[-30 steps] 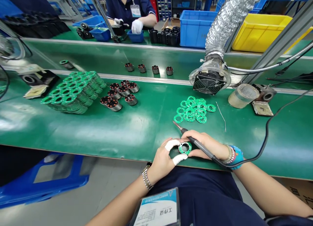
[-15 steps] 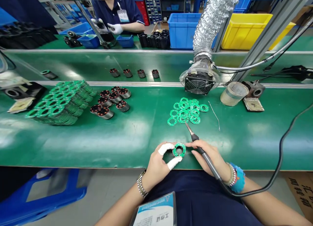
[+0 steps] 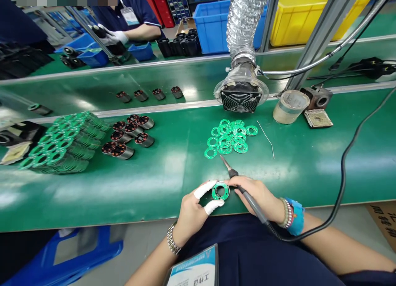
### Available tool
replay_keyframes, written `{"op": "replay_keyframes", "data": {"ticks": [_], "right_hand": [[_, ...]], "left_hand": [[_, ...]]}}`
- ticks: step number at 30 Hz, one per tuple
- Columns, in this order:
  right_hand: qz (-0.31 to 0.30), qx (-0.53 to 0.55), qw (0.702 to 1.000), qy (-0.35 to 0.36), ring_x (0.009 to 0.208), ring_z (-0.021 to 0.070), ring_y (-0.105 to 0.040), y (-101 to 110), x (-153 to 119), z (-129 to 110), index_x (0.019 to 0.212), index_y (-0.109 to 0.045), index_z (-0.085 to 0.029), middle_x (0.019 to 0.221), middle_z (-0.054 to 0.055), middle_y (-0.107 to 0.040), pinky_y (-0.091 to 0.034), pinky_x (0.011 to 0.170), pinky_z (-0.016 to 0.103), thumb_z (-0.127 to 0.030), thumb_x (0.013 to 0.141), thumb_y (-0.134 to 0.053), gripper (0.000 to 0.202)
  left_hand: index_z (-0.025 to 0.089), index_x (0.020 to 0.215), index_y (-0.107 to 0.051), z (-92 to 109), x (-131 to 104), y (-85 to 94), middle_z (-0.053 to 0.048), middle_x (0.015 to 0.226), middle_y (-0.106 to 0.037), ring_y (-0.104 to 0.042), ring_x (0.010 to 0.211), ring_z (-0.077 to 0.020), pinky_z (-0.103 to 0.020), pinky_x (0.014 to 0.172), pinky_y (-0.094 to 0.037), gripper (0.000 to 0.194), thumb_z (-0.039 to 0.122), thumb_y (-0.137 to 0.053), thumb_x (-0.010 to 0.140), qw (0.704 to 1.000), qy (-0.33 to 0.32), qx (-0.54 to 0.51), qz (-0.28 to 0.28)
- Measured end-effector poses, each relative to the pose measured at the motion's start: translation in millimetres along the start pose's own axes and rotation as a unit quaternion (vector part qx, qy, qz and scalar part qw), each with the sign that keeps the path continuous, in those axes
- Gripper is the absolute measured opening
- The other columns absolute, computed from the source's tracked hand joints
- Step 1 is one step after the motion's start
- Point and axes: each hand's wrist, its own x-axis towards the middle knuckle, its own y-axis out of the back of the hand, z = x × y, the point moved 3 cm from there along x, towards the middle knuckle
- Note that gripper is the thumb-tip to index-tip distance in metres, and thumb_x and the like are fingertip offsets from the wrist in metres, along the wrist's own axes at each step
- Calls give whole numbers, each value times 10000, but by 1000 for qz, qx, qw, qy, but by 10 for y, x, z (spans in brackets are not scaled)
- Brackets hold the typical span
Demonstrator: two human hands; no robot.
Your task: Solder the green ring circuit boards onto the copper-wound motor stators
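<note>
Between the white-covered thumb and finger of my left hand (image 3: pixel 193 209) is a ring-shaped green circuit board (image 3: pixel 213 194), facing up; whatever lies beneath it is mostly hidden. My right hand (image 3: pixel 260 197) is closed around a soldering iron (image 3: pixel 255 205), whose tip points up and left, away from the held board. A right fingertip is at the board's upper right edge. Just beyond the iron's tip lies a loose pile of green ring boards (image 3: pixel 225 142). A thin bent wire (image 3: pixel 266 140), perhaps solder, lies to the right of that pile.
Stacked green boards (image 3: pixel 58 141) and several motor stators (image 3: pixel 123 151) stand at the left. A fume-extractor fan (image 3: pixel 241 100) hangs behind the loose boards. A round tub (image 3: pixel 291 107) and a soldering-iron stand (image 3: pixel 318 98) are at the back right. Across the bench a gloved co-worker (image 3: pixel 119 36) handles dark parts.
The view has shifted and tilted slightly. My right hand has come closer to the held board, its fingertip now at the edge. Both hands keep their holds.
</note>
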Motion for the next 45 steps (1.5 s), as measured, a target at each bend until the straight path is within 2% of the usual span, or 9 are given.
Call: {"op": "replay_keyframes", "data": {"ticks": [3, 8, 15, 18, 24, 30, 36, 41, 45], "right_hand": [[-24, 3, 1000, 15, 969, 153, -587, 0, 27, 23, 1133, -483, -197, 1045, 69, -612, -489, 845, 301, -143, 888, -414, 260], [22, 57, 998, -27, 890, 123, -614, 19, 47, 73, 1130, -462, -193, 993, 45, -621, -496, 793, 249, -143, 891, -414, 249], [-22, 36, 998, 35, 902, 153, -573, -10, 111, 51, 1123, -484, -177, 999, 73, -600, -491, 803, 304, -127, 870, -434, 263], [-24, 32, 999, 23, 925, 161, -576, 10, 117, 13, 1138, -472, -179, 1020, 76, -600, -493, 817, 307, -119, 851, -463, 293], [-19, -7, 1000, 3, 1015, 208, -576, -39, 137, -72, 1190, -433, -216, 1112, 94, -579, -487, 879, 362, -269, 823, -584, 400], [-50, -35, 997, -36, 992, 192, -602, -91, 163, -44, 1158, -462, -233, 1093, 70, -605, -497, 870, 329, -231, 824, -586, 357], [-56, -78, 995, -38, 1011, 191, -606, -61, 172, -66, 1159, -469, -238, 1123, 64, -613, -502, 866, 318, -256, 821, -594, 361], [-43, -95, 994, -43, 978, 195, -622, -78, 157, -71, 1171, -476, -238, 1104, 65, -621, -517, 827, 310, -278, 816, -597, 378], [-39, -96, 994, -42, 949, 187, -618, -86, 150, -80, 1172, -480, -238, 1066, 61, -617, -507, 830, 308, -264, 811, -606, 384]], "left_hand": [[182, 1057, -602, 18, 10, 17, -81, 999, -698, -663, 910, -237, -377, 818, -546, 407, 364, -694, 704, 1000, -9, 10, 1], [194, 1064, -568, 1, -10, 15, -77, 1003, -685, -657, 915, -226, -380, 822, -540, 384, 351, -672, 729, 999, -24, 19, -8], [213, 1067, -557, -28, -39, -2, -71, 1005, -676, -645, 937, -231, -386, 836, -529, 388, 359, -673, 728, 1000, -21, 16, -1], [213, 1059, -559, 11, -34, -22, -71, 1008, -670, -636, 950, -226, -370, 838, -525, 384, 362, -675, 725, 1000, -25, 15, 4], [194, 1088, -538, 93, -46, -57, -87, 1045, -642, -622, 962, -219, -358, 838, -513, 382, 355, -636, 757, 999, -28, 8, 26], [179, 1208, -476, 117, -81, 62, -110, 1121, -604, -575, 1024, -238, -407, 894, -474, 525, 302, -652, 729, 998, -41, 33, -29], [222, 844, -662, -9, -41, 180, -50, 867, -687, -589, 998, -232, -462, 936, -415, 105, 202, -570, 799, 997, -64, 34, 3], [192, 743, -668, -25, 74, 238, -37, 783, -685, -630, 762, -176, -326, 737, -510, 57, 226, -623, 746, 985, 45, -165, -17], [157, 699, -641, 17, 155, 139, -1, 636, -646, -598, 583, -127, -267, 614, -508, 69, 214, -666, 669, 909, 193, -365, -54]]}}
